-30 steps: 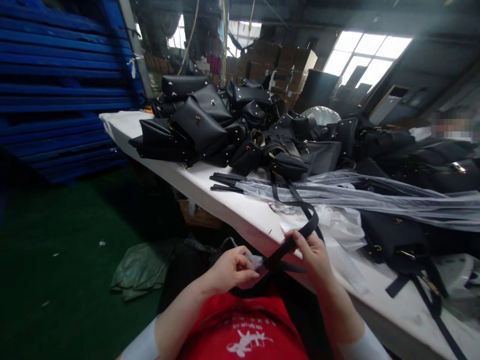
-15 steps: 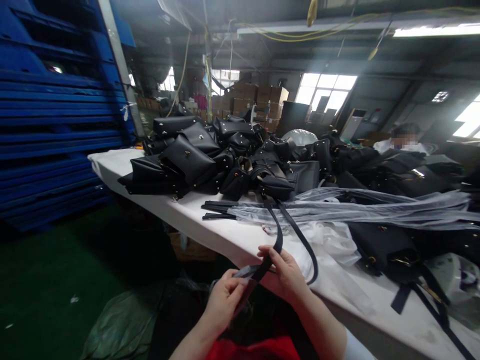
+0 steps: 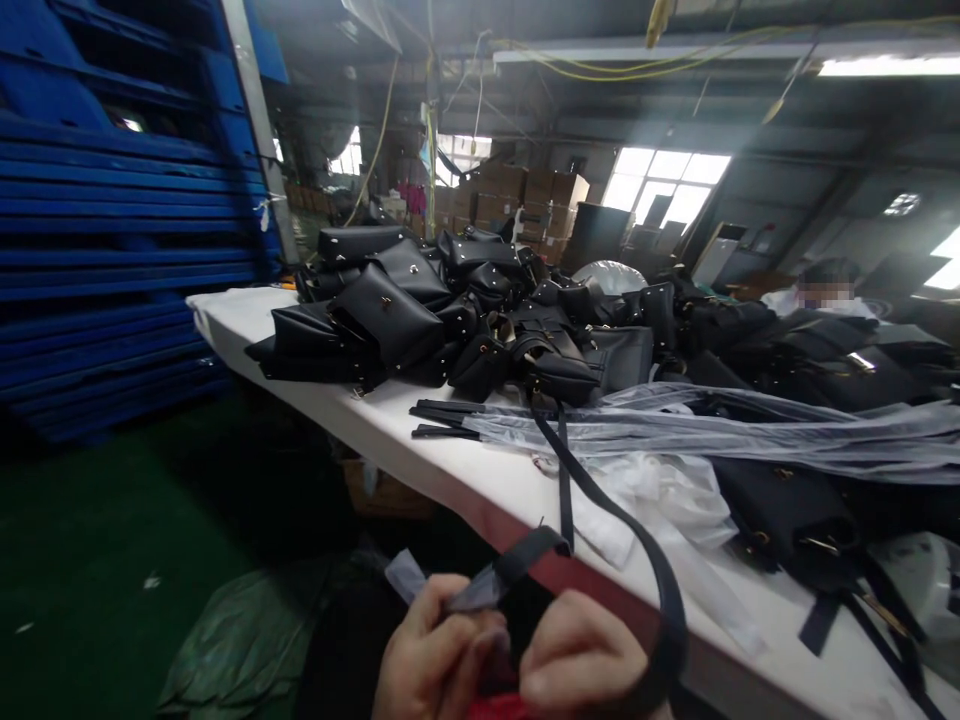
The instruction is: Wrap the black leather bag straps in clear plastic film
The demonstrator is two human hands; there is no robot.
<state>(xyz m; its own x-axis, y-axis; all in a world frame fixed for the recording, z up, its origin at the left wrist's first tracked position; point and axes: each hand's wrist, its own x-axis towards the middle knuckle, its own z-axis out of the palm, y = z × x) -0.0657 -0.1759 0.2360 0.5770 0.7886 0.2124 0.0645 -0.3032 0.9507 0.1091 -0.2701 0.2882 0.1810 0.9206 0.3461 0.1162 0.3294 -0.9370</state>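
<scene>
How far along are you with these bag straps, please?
Done: hard to judge; a pile of bags lies at the far end of the table. In hand: left hand and right hand grip one black strap, film at its end. Left: a bundle of film-wrapped straps and more bags alongside.

Strap (image 3: pixel 564 480): plain black, no pattern; end nearest camera under grey translucent wrap.
Handbags (image 3: pixel 390 320): black, small gold-tone fittings.
Table (image 3: pixel 247 315): white top, reddish-brown near edge.
Plastic sleeves (image 3: pixel 712 425): clear, grey sheen.
Tissue paper (image 3: pixel 660 490): white.
Pallets (image 3: pixel 112 250): solid blue, horizontal ribbing.
Floor (image 3: pixel 97 540): dark green, scattered white specks.
Bag on floor (image 3: pixel 240 650): dull green.
Cardboard boxes (image 3: pixel 525 190): brown.
Overhead cables (image 3: pixel 600 62): yellow.
Garment (image 3: pixel 495 708): red.
</scene>
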